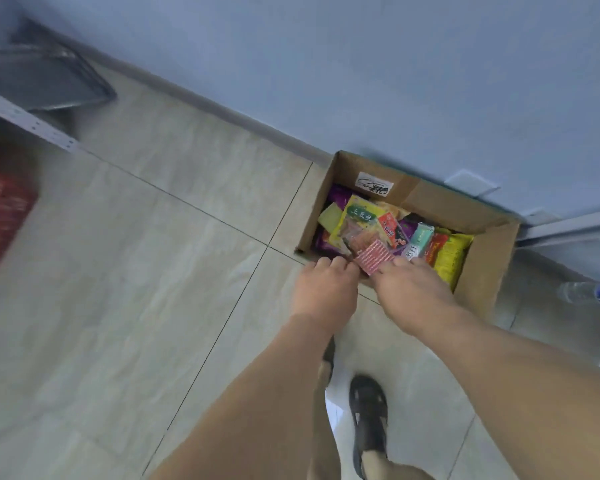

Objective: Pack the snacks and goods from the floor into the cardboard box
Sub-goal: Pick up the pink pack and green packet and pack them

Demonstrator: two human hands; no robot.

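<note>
Red-and-white striped packet (374, 257) sits at the near rim of the cardboard box (489, 268), which stands against the blue wall (361, 64). Your left hand (323, 289) and right hand (409, 292) flank it; fingers look curled onto its lower edges, though the contact is partly hidden, so I can't confirm a firm pinch. Judging by looks, it's a light, thin, crinkly film pack: slippery and easily crushed. Hold it by the sealed edges, not the middle. Box already holds a green-labelled yellow pouch (355, 220), purple packs (338, 195), a mint carton (420, 239) and a yellow bag (451, 258). Lay the packet flat on top.
</note>
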